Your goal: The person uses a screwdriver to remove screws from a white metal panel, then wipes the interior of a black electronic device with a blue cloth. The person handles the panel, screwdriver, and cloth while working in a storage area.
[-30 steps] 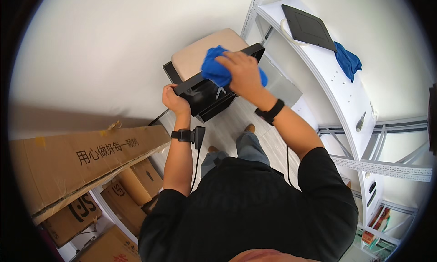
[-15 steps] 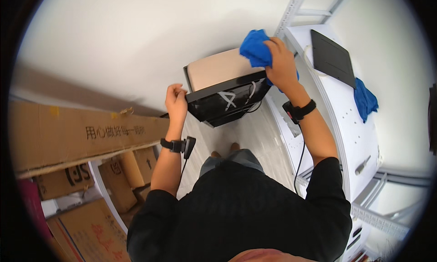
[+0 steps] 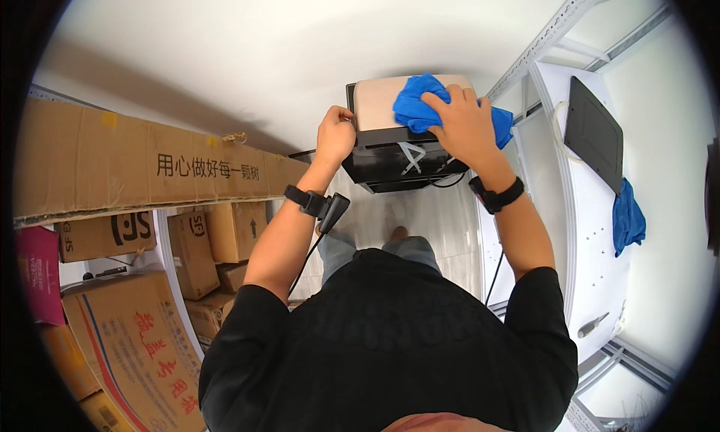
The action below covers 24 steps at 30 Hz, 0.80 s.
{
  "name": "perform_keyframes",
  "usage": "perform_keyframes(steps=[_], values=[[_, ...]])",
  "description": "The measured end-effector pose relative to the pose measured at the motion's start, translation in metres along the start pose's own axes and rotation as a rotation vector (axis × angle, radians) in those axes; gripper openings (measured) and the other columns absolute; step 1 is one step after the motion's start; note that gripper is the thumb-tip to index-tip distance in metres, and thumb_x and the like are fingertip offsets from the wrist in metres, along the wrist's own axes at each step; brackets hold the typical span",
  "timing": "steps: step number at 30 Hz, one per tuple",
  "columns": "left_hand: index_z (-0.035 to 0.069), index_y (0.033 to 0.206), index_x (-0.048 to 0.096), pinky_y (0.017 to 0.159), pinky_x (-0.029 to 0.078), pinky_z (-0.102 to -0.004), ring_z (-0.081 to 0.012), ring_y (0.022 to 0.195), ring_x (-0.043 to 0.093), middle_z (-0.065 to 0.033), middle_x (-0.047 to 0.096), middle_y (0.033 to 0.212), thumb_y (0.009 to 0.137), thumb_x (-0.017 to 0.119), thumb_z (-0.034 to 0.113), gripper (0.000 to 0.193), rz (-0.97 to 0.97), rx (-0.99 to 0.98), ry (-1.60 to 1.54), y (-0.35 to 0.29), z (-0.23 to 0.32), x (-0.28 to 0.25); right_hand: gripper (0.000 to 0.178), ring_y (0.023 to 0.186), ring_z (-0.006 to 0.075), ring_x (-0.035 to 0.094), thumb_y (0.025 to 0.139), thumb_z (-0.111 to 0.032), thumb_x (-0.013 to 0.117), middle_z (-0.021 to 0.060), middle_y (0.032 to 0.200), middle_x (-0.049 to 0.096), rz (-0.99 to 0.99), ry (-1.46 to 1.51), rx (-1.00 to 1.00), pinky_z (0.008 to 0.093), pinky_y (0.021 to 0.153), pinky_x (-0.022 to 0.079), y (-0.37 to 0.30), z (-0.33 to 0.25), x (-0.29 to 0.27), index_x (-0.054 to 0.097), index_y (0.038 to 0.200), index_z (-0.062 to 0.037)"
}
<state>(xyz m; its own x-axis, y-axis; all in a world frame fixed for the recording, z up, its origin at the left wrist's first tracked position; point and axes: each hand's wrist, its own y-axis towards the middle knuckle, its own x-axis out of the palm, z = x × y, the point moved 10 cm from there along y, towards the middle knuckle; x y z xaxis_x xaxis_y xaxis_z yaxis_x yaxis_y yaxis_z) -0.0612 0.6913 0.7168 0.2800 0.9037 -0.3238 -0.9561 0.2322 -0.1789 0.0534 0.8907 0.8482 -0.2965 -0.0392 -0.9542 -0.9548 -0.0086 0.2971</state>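
Observation:
A blue cloth is bunched under my right hand, which grips it against the beige top panel of a black box-like case. Part of the cloth hangs out to the right of that hand. My left hand has its fingers curled over the near left corner of the case. The case has a glossy black front with light grey marks and a dark cable beside it. It stands against the white wall, above the floor. Both wrists wear black straps with small devices.
On the right, a white shelf bears a black flat panel, another blue cloth, a screwdriver-like tool and several tiny screws. Left, a long cardboard box lies above shelves holding several cartons.
My right hand has brought the blue cloth from the far right corner onto the beige panel. The left hand's fingers have curled in at the case's corner. The whole view has shifted.

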Motion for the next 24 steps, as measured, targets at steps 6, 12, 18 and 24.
perform_keyframes(steps=[6,12,18,24], values=[[-0.003,0.095,0.051,0.072,0.049,-0.0366,-0.0280,0.077,0.061,-0.0178,0.063,0.083,0.078,0.041,-0.001,0.019,0.032,0.098,-0.071,0.004,0.000,0.000,0.041,0.095,0.0264,0.055,0.073,-0.026,0.077,0.0081,0.098,0.057,0.101,0.029,-0.069,0.0454,0.076,0.038,0.021,-0.083,0.007,0.062,0.111,-0.0246],[-0.004,0.117,0.038,0.070,0.048,-0.0363,-0.0253,0.071,0.058,-0.0163,0.060,0.077,0.078,0.037,-0.007,0.039,0.048,0.266,-0.069,-0.009,0.019,-0.005,0.042,0.092,0.0271,0.055,0.073,-0.023,0.076,0.0083,0.098,0.057,0.080,0.032,0.024,0.0450,0.075,0.038,0.027,-0.085,0.014,0.061,0.112,-0.0246],[-0.005,0.119,0.037,0.065,0.045,-0.0322,-0.0196,0.064,0.054,-0.0096,0.055,0.068,0.077,0.037,-0.009,0.042,-0.058,0.224,-0.072,-0.012,0.028,0.002,0.048,0.105,0.0327,0.056,0.079,-0.028,0.073,0.0121,0.108,0.057,-0.008,-0.121,0.359,0.0520,0.081,0.042,0.026,0.014,0.016,0.054,0.123,-0.0285],[-0.004,0.121,0.034,0.065,0.046,-0.0317,-0.0191,0.067,0.055,-0.0092,0.056,0.071,0.078,0.036,-0.009,0.044,-0.066,0.246,-0.116,-0.012,0.028,0.003,0.045,0.102,0.0339,0.056,0.080,-0.028,0.070,0.0120,0.109,0.057,-0.006,-0.223,0.498,0.0559,0.081,0.043,0.022,0.022,0.012,0.054,0.122,-0.0247]])
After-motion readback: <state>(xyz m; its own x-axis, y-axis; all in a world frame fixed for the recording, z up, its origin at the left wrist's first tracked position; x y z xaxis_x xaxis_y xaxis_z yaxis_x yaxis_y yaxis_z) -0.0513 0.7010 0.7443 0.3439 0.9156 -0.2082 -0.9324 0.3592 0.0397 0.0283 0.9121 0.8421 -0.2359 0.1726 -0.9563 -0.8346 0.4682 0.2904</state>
